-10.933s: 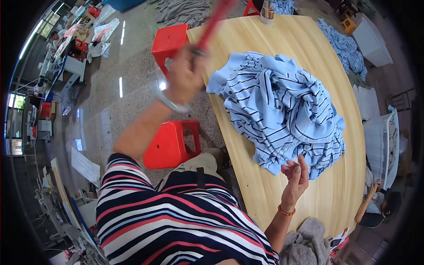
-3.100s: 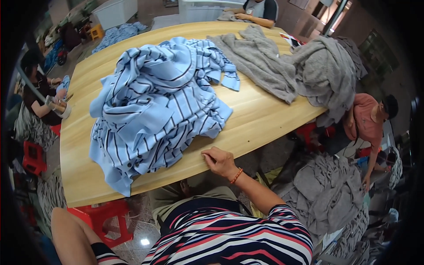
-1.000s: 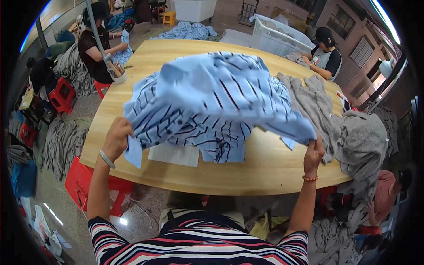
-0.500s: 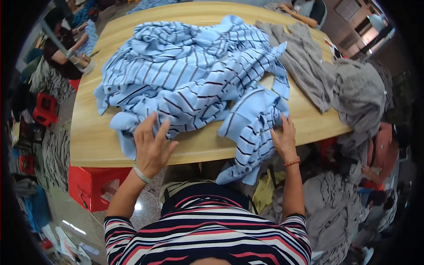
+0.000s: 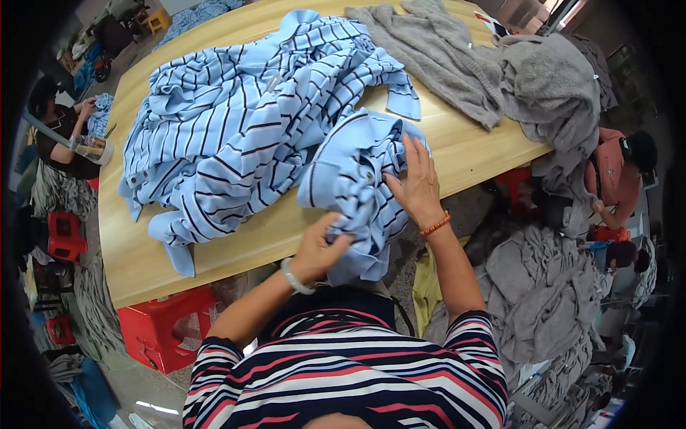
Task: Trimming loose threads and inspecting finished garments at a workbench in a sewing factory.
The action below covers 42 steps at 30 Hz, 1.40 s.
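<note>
Because the light-blue striped knit garment [image 5: 359,187] sags off the near side of the table [image 5: 500,150], supporting it from beneath should help. The left hand [image 5: 319,250] curls against it, grip unclear; the right hand [image 5: 416,187] spreads its fingers wide. A striped pile [image 5: 221,136] crowds close behind, grey knitwear [image 5: 436,61] beyond.

1. Right of the right hand [image 5: 418,187], bare wood of the table [image 5: 493,152] leaves a passage along the near edge.
2. A large blue striped heap [image 5: 229,136] blocks the way forward on the left.
3. Grey garments [image 5: 443,64] obstruct the far right.
4. A smaller striped bundle [image 5: 350,168] fills the space toward the left hand [image 5: 318,249].
</note>
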{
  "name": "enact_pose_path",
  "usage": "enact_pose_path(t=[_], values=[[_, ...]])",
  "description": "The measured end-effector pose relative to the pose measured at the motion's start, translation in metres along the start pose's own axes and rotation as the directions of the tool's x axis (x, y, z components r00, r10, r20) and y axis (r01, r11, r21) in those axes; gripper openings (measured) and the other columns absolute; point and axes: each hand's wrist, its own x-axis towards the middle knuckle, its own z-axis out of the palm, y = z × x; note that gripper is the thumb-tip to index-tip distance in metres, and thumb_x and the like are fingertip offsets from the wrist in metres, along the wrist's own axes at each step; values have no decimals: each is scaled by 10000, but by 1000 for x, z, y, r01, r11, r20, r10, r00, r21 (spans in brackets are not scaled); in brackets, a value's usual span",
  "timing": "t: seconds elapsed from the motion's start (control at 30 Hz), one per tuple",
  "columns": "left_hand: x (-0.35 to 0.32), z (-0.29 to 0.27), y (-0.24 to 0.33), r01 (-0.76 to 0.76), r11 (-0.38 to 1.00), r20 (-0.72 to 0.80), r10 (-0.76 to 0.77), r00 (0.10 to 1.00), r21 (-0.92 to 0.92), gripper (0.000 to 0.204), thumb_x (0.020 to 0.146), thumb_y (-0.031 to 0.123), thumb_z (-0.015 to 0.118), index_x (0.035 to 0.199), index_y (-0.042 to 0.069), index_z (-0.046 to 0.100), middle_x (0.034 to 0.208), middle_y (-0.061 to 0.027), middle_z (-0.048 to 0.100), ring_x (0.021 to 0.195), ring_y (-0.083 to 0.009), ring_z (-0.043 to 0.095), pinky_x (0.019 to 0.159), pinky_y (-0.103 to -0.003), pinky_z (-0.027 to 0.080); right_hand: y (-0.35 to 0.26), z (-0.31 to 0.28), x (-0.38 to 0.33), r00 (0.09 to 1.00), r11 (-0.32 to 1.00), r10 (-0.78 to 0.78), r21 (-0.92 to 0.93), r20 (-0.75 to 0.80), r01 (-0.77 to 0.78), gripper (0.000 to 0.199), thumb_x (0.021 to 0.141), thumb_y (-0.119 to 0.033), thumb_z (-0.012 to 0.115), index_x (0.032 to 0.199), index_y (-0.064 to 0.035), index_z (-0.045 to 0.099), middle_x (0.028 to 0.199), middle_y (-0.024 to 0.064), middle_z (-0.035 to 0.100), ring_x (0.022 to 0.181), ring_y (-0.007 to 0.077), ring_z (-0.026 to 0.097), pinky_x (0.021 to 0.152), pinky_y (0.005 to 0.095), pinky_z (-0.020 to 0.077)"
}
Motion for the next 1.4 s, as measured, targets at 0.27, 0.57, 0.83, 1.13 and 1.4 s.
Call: enact_pose_path(t=[0.27, 0.57, 0.83, 1.13, 1.4], values=[[-46, -91, 53, -20, 982, -217, 61, 974, 185, 275, 827, 98, 631, 1087, 14, 602, 937, 0, 616, 834, -65, 527, 773, -223, 425, 29, -2, -5, 970, 932, 84, 326, 229, -158, 402, 735, -239, 759, 1064, -32, 655, 933, 129, 606, 843, 272, 601, 747, 346, 486], [-54, -96, 28, 89, 988, -336, -126, 933, -125, 285, 855, 113, 609, 1122, 15, 592, 979, 10, 613, 873, -61, 535, 811, -213, 414, 28, -14, -9, 952, 902, 50, 396, 303, -174, 378, 780, -229, 750, 1096, -48, 646, 908, 70, 582, 718, 157, 556, 646, 266, 464], [-57, -88, 48, 82, 996, -160, -89, 983, -45, 402, 813, 85, 618, 1204, 16, 554, 1039, 5, 603, 939, -72, 532, 851, -241, 427, -38, -11, 51, 980, 915, -199, 355, -21, 193, 511, 738, -223, 756, 1194, -59, 594, 1134, 125, 591, 1030, 300, 562, 918, 374, 441], [-93, -113, 139, 93, 947, -41, -85, 996, 308, 408, 708, 27, 627, 1113, 2, 588, 910, 17, 585, 784, -42, 507, 712, -197, 419, -53, 25, 72, 852, 723, -298, 685, 430, -93, 200, 895, -184, 583, 818, -8, 636, 617, 65, 505, 571, 135, 438, 551, 328, 383], [-78, -157, 147, 66, 951, -191, -7, 982, 303, 336, 749, 24, 643, 1077, 4, 574, 957, 9, 582, 880, -52, 515, 791, -200, 415, -43, -42, 97, 905, 664, -199, 730, 377, -158, 414, 954, -288, 579, 677, 9, 501, 599, -78, 370, 600, 38, 305, 498, 245, 264]])
